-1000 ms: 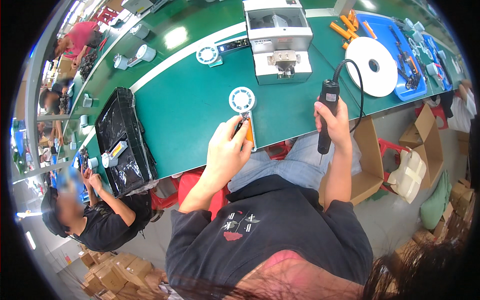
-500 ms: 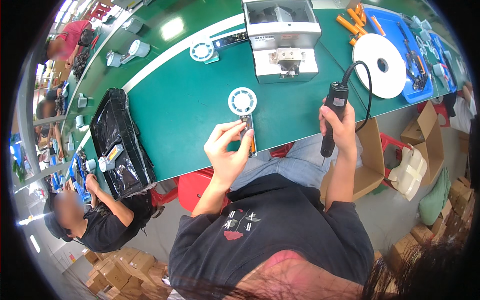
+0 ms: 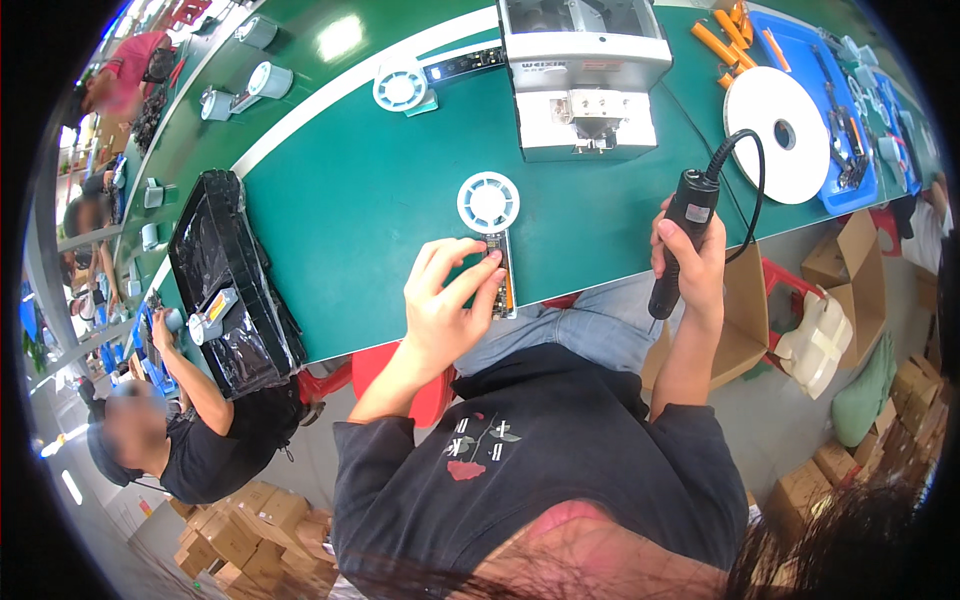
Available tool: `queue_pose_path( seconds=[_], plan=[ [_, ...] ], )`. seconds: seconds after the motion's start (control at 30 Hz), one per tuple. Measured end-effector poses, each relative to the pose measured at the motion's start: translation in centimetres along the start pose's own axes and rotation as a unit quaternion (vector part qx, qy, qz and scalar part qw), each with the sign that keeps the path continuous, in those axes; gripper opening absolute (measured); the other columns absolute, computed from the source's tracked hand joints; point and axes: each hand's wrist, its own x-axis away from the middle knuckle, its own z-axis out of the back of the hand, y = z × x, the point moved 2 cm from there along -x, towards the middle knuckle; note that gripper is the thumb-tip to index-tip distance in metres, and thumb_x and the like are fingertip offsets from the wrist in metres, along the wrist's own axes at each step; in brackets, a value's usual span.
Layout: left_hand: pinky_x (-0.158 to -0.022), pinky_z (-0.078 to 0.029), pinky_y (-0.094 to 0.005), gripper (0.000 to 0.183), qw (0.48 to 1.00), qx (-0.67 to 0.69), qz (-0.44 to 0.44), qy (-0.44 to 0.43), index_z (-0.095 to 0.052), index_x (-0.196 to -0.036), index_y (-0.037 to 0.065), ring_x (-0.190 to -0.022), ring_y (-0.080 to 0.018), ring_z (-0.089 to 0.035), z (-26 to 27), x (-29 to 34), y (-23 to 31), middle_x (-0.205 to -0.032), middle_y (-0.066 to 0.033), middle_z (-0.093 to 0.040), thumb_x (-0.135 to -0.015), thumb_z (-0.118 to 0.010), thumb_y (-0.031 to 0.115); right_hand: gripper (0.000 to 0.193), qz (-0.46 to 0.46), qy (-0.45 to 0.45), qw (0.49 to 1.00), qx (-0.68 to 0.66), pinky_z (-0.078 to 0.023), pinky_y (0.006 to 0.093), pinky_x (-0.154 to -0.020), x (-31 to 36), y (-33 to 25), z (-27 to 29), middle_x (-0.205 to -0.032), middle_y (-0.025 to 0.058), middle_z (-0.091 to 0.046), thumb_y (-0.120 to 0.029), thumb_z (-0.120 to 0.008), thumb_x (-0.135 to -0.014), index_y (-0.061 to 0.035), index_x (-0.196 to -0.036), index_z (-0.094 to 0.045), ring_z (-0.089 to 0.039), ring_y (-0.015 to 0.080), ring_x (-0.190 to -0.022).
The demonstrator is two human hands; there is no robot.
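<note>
A small handheld fan with a round white head [image 3: 488,203] lies near the front edge of the green table. Its narrow handle is uncovered and shows a dark circuit board [image 3: 497,243] and an orange strip. My left hand [image 3: 445,305] grips this handle, with thumb and fingertips pressed on the board. Off to the right, my right hand [image 3: 700,262] is wrapped round a black electric screwdriver [image 3: 692,208]. The screwdriver's tip points down, apart from the fan, and a black cable curls from its top.
A white-and-grey screw feeder [image 3: 590,65] stands at the back. Left of it lies another fan [image 3: 400,90]. A white disc [image 3: 755,120] overlaps a blue tray [image 3: 848,203] of parts, near orange pieces [image 3: 715,45]. A black plastic-lined tray [image 3: 235,330] stands left, beside a seated co-worker [image 3: 215,440].
My right hand and the screwdriver have moved slightly to the right. My left fingers have shifted a little on the board, while the fan stays about where it was.
</note>
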Motion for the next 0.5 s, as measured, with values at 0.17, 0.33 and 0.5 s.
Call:
queue_pose_path(
  seconds=[0.17,0.33,0.5],
  plan=[
    [-0.078,-0.058,-0.0392,0.027,0.997,0.029,-0.066,-0.030,-0.082,-0.100,0.003,-0.096,-0.0305,-0.070,0.5,-1.0,-1.3,-0.105,-0.0111,-0.072,-0.074,-0.091,0.003,0.027,0.001,-0.002,1.000,0.001,-0.046,0.0279,-0.045,0.0,-0.1,-0.1,-0.079,0.0075,-0.064,-0.009,-0.077,-0.097,0.0001,-0.115,-0.059,-0.058,0.0124,-0.050],
    [-0.077,-0.057,-0.0392,0.031,0.992,0.087,-0.087,-0.041,-0.082,-0.099,0.005,-0.095,-0.0293,-0.070,-0.3,-1.1,-2.6,-0.099,-0.0100,-0.070,-0.070,-0.095,0.006,0.027,0.001,0.001,1.000,0.001,-0.045,0.0278,-0.045,0.0,0.1,0.0,-0.079,0.0073,-0.064,-0.009,-0.077,-0.097,0.0002,-0.116,-0.059,-0.058,0.0123,-0.051],
    [-0.074,-0.055,-0.0404,0.041,0.978,0.042,-0.196,-0.051,-0.082,-0.104,0.007,-0.089,-0.0274,-0.065,-0.5,-2.0,-3.4,-0.097,-0.0082,-0.062,-0.071,-0.094,0.026,0.029,0.001,-0.005,1.000,0.028,-0.047,0.0270,-0.048,0.1,-0.1,0.1,-0.080,0.0097,-0.063,-0.014,-0.073,-0.099,0.0012,-0.119,-0.058,-0.057,0.0126,-0.052]
  ],
)
